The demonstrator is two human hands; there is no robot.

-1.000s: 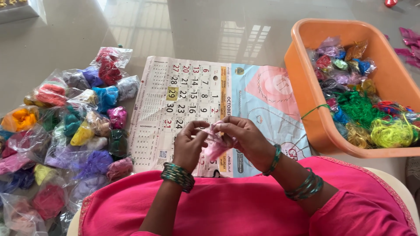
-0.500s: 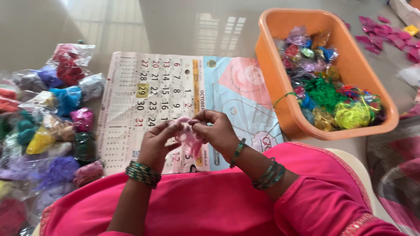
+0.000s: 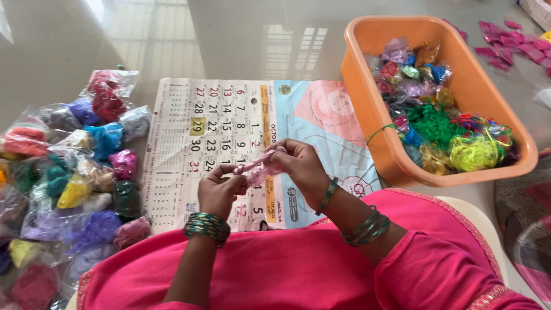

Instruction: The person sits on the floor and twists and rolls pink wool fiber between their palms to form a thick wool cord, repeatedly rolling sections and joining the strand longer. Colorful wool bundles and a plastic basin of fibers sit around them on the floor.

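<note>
Head view, centre of frame: pale pink thread bundle (image 3: 259, 166), thin, soft, partly stretched into a strand, above calendar sheet (image 3: 229, 138). Left hand (image 3: 221, 192) pinches its lower end; right hand (image 3: 301, 166) closed around its upper end.

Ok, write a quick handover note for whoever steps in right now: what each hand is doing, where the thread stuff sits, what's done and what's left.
Left hand: fingers pinch one end of the pink thread bundle.
Right hand: closed on the other end, the bundle stretched between both hands above the calendar sheet.
Bagged coloured threads lie in a heap on the floor to the left. The orange tub to the right holds loose and bagged threads, green and yellow on top.
Done: the pink bundle is in hand, out of any bag.
Left: the pink bundle is not yet set down; whether it is being wound or untangled cannot be told.
</note>
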